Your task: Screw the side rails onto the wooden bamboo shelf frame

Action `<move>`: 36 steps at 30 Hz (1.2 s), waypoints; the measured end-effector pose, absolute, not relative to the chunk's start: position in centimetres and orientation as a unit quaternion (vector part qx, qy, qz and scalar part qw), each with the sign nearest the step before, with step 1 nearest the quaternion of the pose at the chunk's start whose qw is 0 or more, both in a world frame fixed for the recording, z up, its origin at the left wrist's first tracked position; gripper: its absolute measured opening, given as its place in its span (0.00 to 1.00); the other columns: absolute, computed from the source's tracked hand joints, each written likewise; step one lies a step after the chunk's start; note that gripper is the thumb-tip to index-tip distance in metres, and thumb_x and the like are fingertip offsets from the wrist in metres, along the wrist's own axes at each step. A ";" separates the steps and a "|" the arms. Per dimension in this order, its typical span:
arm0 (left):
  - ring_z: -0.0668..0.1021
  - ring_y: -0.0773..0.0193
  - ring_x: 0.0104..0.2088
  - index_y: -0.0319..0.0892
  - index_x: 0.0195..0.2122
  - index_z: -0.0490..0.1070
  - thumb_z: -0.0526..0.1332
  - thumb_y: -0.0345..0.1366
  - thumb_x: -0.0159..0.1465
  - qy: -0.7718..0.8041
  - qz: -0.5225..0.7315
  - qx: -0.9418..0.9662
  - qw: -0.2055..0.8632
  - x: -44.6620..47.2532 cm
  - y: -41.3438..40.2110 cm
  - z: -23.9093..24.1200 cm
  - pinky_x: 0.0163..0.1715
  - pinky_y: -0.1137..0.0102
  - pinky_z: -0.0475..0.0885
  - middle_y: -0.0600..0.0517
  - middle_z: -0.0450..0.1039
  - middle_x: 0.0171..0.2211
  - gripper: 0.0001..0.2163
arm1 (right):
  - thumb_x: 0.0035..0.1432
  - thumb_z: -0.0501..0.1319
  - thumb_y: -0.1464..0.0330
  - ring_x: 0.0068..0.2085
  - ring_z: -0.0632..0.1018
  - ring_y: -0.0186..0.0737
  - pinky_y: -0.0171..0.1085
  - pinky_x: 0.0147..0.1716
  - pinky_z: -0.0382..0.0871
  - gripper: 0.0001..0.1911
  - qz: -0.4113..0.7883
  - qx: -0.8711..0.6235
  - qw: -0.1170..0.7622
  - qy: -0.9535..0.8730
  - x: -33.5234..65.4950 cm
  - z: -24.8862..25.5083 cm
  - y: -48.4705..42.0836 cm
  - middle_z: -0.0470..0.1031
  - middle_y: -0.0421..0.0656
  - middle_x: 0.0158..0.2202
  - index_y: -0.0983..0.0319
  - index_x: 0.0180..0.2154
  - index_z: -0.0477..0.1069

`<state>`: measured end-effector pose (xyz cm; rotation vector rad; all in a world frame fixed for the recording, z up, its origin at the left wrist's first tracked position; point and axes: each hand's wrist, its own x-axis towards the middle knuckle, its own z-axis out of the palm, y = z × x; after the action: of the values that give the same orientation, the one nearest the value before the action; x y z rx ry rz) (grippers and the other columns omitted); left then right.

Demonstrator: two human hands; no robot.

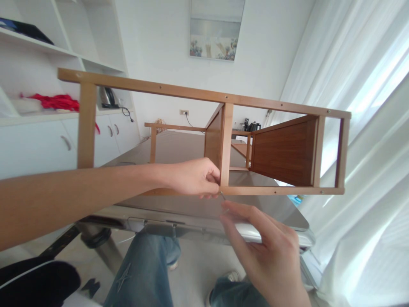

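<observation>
So the frame [226, 145] is looking like smooth satin wood, panel [284, 149] is showing woody grain too, thin rod [223, 195] is glinting like metal, tabletop [188, 209] is gleaming pretty glossy, and curtain [367, 204] is reading as sheer cloth.

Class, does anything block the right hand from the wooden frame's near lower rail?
Nothing visible does: the thin metal piece in the right hand spans the gap to the near lower rail. The left hand is beside that spot.
</observation>
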<state>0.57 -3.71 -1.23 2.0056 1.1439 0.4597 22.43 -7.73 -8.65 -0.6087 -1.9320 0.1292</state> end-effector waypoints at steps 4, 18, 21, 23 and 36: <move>0.74 0.68 0.27 0.38 0.39 0.80 0.58 0.31 0.59 0.450 0.177 0.787 0.384 0.7 -3.7 -1.1 0.27 0.74 0.69 0.51 0.76 0.29 0.11 | 0.63 0.67 0.72 0.32 0.82 0.34 0.30 0.33 0.77 0.05 0.051 -0.245 0.546 -0.800 22.0 -8.6 -7.8 0.81 0.38 0.33 0.59 0.42 0.77; 0.75 0.67 0.28 0.39 0.36 0.78 0.57 0.31 0.60 0.440 0.177 0.792 0.385 0.4 -3.7 -1.4 0.27 0.74 0.69 0.53 0.75 0.27 0.10 | 0.62 0.67 0.73 0.29 0.78 0.31 0.29 0.31 0.71 0.04 0.049 -0.254 0.574 -0.777 20.8 -8.2 -7.8 0.77 0.37 0.28 0.59 0.34 0.78; 0.75 0.67 0.27 0.38 0.36 0.78 0.57 0.29 0.59 0.441 0.182 0.788 0.389 0.5 -3.7 -1.3 0.26 0.75 0.69 0.53 0.75 0.27 0.10 | 0.62 0.67 0.73 0.28 0.78 0.32 0.30 0.30 0.71 0.03 0.052 -0.259 0.576 -0.774 20.7 -8.3 -7.7 0.77 0.37 0.27 0.59 0.36 0.78; 0.74 0.67 0.27 0.38 0.36 0.79 0.58 0.29 0.59 0.441 0.183 0.788 0.389 0.5 -3.8 -1.2 0.26 0.75 0.68 0.53 0.74 0.27 0.10 | 0.62 0.66 0.73 0.27 0.78 0.32 0.31 0.31 0.72 0.04 0.050 -0.261 0.582 -0.769 20.6 -8.4 -7.6 0.78 0.36 0.28 0.58 0.38 0.78; 0.74 0.69 0.25 0.39 0.38 0.79 0.58 0.30 0.61 0.442 0.177 0.789 0.389 0.6 -3.8 -1.2 0.25 0.76 0.67 0.55 0.73 0.24 0.10 | 0.61 0.69 0.72 0.29 0.83 0.28 0.24 0.34 0.77 0.13 0.084 -0.272 0.586 -0.759 21.6 -9.6 -7.5 0.83 0.31 0.32 0.53 0.47 0.78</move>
<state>0.56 -3.79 -1.21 2.0062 1.1241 0.4492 21.57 -7.46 -9.60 -0.6341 -1.7688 0.1954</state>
